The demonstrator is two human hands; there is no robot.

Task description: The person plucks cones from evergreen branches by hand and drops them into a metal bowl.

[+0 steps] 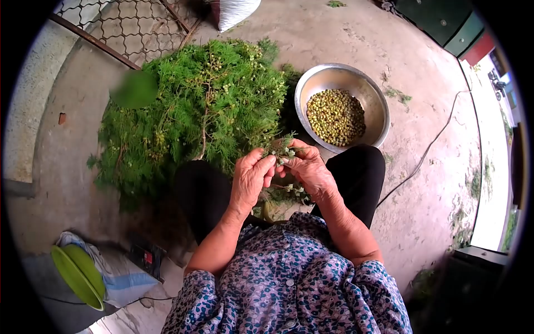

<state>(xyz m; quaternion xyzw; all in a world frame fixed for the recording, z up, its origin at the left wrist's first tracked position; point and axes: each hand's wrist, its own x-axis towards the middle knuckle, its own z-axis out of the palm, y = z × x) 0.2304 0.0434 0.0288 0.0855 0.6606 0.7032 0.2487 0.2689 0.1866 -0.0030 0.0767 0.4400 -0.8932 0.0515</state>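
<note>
Between my knees, my left hand [253, 173] and my right hand [307, 168] meet with fingers pinched on a small green sprig [282, 149] bearing pale berries. The fingertips of the two hands nearly touch. More of the berried stem [295, 190] shows just below them. To the left and ahead lies a large heap of feathery green branches [206, 94], dotted with small round berries. A metal basin [381, 114] stands beyond my right knee, with many yellow-green and brownish berries [336, 117] in its bottom.
A metal lattice gate [128, 28] leans in at the upper left, near a white sack [236, 11]. At the lower left are a green plastic basin [78, 273] and a blue-white sack [125, 281]. A cable [428, 146] crosses the concrete floor on the right.
</note>
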